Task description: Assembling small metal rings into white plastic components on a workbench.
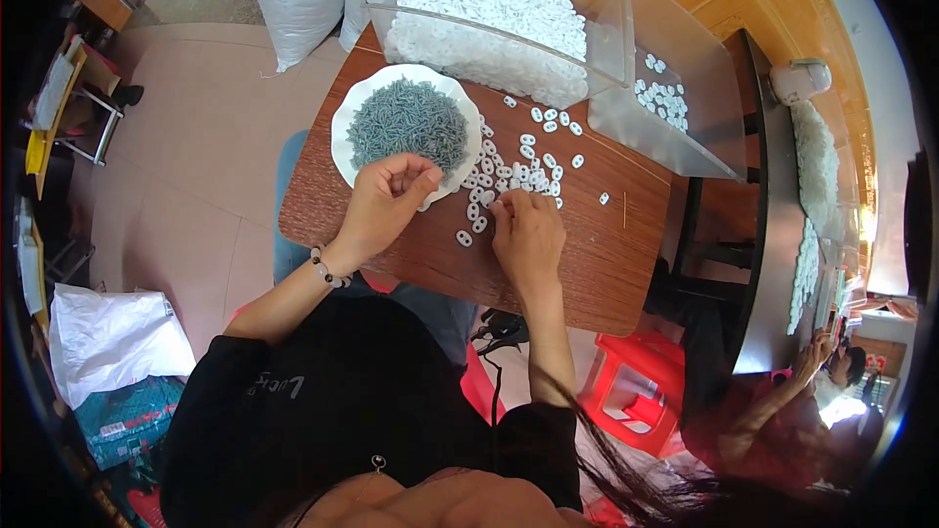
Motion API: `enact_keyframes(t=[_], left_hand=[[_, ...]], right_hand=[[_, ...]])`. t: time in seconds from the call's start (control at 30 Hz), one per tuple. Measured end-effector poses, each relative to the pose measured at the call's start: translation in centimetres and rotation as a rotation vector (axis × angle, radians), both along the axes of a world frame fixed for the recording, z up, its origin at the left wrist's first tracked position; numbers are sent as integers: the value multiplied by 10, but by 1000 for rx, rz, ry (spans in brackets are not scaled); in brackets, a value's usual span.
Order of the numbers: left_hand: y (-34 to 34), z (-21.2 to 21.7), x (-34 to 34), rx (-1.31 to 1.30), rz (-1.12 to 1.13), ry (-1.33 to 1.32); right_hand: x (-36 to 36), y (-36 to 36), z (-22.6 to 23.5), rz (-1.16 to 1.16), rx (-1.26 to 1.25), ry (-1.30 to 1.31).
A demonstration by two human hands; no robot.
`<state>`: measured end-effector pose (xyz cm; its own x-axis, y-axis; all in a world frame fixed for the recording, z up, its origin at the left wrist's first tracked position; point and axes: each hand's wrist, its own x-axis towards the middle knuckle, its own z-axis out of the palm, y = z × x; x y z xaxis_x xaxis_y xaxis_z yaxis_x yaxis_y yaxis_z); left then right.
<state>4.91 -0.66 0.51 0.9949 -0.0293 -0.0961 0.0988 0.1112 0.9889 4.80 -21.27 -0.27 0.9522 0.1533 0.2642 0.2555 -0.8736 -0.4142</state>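
Note:
A white scalloped bowl (344,142) stands at the left of the small brown table (587,264), heaped with short, thin grey-blue pieces that look like screws (406,117). My left hand (389,200) hovers at its near right rim with curled fingers and the thumb against the forefinger; whatever it pinches is too small to make out. Right of the bowl lies a loose spread of small white oval pieces with two holes (528,176). At their near edge my right hand (528,235) has its thumb and fingertips together, and the back of the hand hides what they grip.
A clear bin (489,15) full of white pieces stands at the table's far edge. Beside it, a translucent bin (675,137) holds fewer pieces. A red stool (636,396) is at the near right. Another person's arm (773,396) shows farther right, by a dark table (763,293).

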Motion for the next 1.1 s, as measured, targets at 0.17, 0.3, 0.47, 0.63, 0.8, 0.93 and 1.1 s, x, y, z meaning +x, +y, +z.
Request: enact_keyframes(t=[0.17, 0.3, 0.47, 0.63, 0.8, 0.93, 1.1], left_hand=[[-7, 5, -14, -55, -59, 71], [-20, 11, -25, -141, -114, 172], [-31, 15, -37, -206, -168, 264], [-33, 12, -43, -241, -175, 357], [-29, 6, -44, -212, -194, 385], [-31, 6, -44, -217, -191, 349], [-30, 7, -44, -217, -184, 366]], right_hand=[[-5, -7, 25, -91, 231, 18], [-26, -13, 22, -204, 870, 380], [-46, 3, 18, -71, 1190, 484], [-55, 8, 22, -72, 1192, 450], [-60, 8, 21, -88, 1093, 385], [-61, 9, 21, -101, 1063, 358], [-62, 12, 21, -130, 1055, 355]])
